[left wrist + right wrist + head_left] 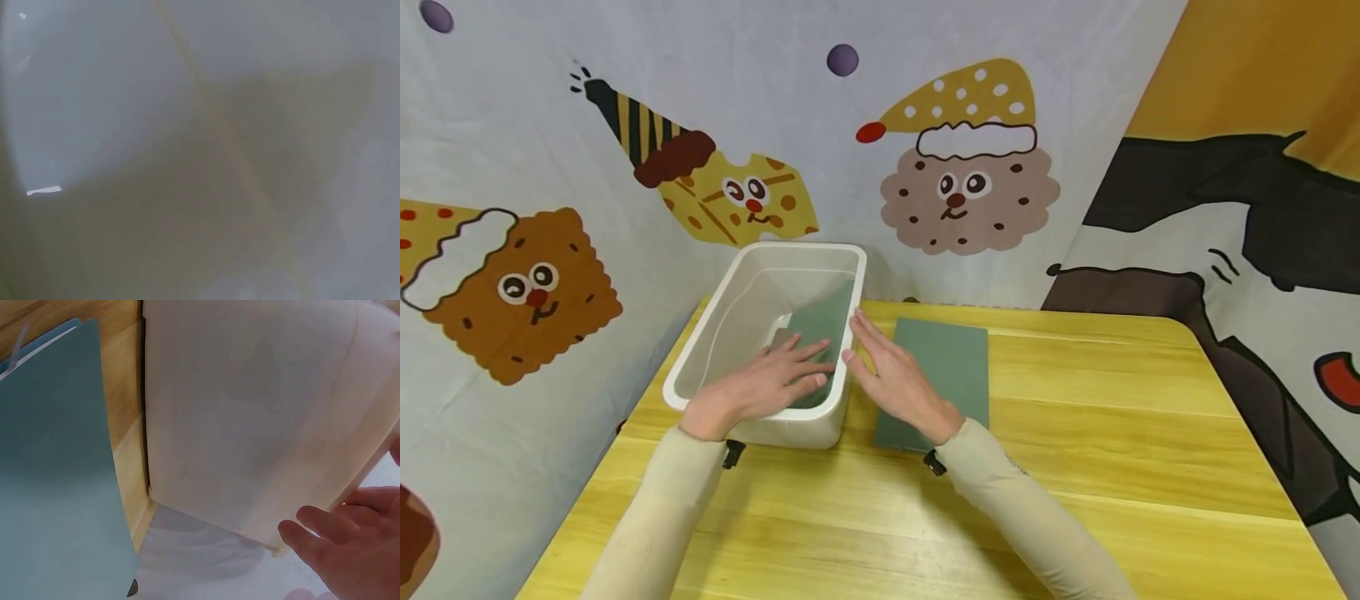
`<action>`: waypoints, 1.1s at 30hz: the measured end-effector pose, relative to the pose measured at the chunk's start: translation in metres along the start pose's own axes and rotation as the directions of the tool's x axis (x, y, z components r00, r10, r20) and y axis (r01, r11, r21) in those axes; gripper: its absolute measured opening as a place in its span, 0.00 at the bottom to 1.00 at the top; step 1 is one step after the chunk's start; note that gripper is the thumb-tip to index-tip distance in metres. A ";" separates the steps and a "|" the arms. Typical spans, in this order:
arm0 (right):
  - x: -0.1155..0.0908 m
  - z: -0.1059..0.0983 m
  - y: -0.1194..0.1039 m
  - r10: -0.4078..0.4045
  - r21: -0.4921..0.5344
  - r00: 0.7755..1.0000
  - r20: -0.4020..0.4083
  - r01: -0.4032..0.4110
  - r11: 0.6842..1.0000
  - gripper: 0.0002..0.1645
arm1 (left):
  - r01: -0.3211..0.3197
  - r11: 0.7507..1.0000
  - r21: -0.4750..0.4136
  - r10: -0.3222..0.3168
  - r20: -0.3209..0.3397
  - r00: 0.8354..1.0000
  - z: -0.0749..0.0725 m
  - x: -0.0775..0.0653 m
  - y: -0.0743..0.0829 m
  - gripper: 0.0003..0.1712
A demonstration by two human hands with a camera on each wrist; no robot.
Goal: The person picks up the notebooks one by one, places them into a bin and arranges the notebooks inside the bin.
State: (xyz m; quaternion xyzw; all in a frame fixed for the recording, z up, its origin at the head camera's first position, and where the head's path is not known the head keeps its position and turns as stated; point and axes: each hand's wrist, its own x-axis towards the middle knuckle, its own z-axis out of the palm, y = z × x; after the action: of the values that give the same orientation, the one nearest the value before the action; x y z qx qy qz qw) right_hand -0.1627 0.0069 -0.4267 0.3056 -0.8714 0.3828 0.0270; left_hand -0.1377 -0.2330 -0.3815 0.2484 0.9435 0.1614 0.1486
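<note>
Currently, with 12 o'clock pointing away from the person, a white bin (805, 429) stands upright on a wooden bench (1075, 417), and a flat green sheet-like item (822, 317) lies inside it, towards the bin's 3 o'clock wall. The left hand (778, 377) reaches into the bin with fingers spread wide above that item; whether they touch it cannot be told, and the left wrist view is too blurred to help. The right hand (898, 379) meets the outside of the 3 o'clock rim, fingers extended and near together, thumb apart, gripping nothing. A green notebook (943, 358) lies just beyond, at the bin's 3 o'clock. Pressing from one side only could make the bin slide towards 9 o'clock. Spread fingers may let the item skid along the smooth plastic, and the right wrist, above the notebook, could nudge it askew.
</note>
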 end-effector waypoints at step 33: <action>0.001 0.000 -0.003 -0.017 0.016 1.000 -0.006 0.017 1.000 0.40 | 0.150 0.989 0.014 -0.110 -0.612 0.783 -0.006 -0.073 -0.051 0.38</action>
State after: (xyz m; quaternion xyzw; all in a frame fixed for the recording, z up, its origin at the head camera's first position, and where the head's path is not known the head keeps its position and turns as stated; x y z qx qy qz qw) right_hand -0.1622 0.0049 -0.4247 0.3122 -0.8654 0.3906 0.0303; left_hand -0.1002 -0.3140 -0.3808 0.1221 0.9604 0.1927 -0.1600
